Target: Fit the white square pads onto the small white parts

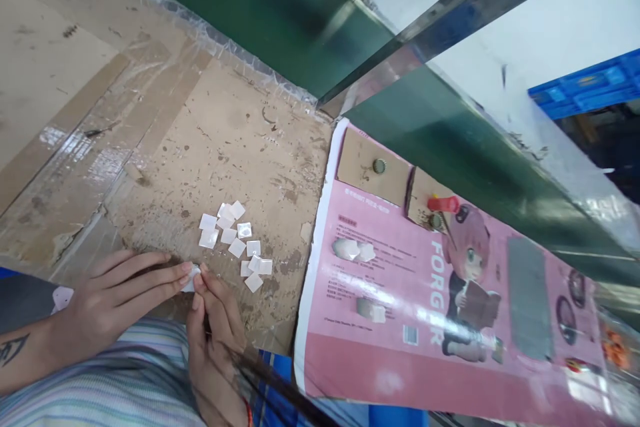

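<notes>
Two hands observed at one white piece, located at 7 o'clock over the near edge of the cardboard-covered tabletop. The right hand has its grip clamped on the piece, thumb against fingers. The left hand lays its fingertips on it; its thumb is hidden, so whether that grip is closed cannot be told. From the piece, between 1 and 3 o'clock, lie at least twelve loose white squares, several overlapping. At 3 o'clock: one pink printed mat. On its far side, at 2 o'clock: two cardboard pads, two bottle caps, one red item
</notes>
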Tool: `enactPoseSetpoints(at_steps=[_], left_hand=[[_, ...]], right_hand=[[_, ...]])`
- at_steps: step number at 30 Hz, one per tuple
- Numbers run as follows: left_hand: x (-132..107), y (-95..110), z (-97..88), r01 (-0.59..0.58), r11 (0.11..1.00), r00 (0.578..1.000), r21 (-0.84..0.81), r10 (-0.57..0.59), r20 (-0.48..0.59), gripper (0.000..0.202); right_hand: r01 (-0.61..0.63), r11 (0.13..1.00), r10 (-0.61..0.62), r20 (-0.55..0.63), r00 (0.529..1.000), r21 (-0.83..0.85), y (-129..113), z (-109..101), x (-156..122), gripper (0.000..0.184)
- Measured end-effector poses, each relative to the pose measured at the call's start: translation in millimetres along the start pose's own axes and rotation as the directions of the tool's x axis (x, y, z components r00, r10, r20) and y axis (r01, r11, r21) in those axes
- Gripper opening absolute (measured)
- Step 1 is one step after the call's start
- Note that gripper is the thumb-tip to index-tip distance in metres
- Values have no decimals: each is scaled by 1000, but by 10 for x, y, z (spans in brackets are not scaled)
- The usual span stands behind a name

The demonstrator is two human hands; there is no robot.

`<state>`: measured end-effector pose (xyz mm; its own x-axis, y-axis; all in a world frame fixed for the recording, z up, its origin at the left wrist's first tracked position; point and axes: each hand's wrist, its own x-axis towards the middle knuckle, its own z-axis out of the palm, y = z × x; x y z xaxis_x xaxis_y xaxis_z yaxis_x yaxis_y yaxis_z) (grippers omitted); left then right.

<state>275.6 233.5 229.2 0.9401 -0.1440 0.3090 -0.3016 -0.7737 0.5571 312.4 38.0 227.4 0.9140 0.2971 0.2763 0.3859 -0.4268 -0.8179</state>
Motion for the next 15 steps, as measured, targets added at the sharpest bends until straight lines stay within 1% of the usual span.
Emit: enactPoseSetpoints(at_steps=[2,3,4,5,6,8,10,13,15], left_hand=[[73,-43,16,-29,999,999,-46,27,-39,24],[111,-63,24,-30,997,998,-73,26,-54,17],[148,-78,32,-1,994,998,-106,-6,-65,12],[180,-88,37,38,990,996,-136,-49,-75,12],[209,-91,40,69,985,994,-156,-82,-78,17],[251,-78,39,99,982,991,-163,-112,-75,28],[275,-46,40,109,981,990,-159,-121,-69,34],[274,12,58,156,971,982,-180,-173,-81,36],[246,40,77,183,963,977,-200,-202,-75,33]], right_hand=[[-70,996,73,-53,996,63,37,22,-42,35],[-87,993,93,-75,993,86,57,29,-56,35],[-96,990,106,-88,990,105,72,32,-61,35],[-102,987,114,-87,990,125,82,33,-54,34],[-112,983,122,-63,991,146,86,33,-37,32],[-155,969,159,-1,987,193,74,35,26,31],[-213,948,211,31,977,238,48,50,99,29],[-256,928,260,22,965,271,14,88,145,23],[-245,932,250,16,968,267,6,103,111,24]])
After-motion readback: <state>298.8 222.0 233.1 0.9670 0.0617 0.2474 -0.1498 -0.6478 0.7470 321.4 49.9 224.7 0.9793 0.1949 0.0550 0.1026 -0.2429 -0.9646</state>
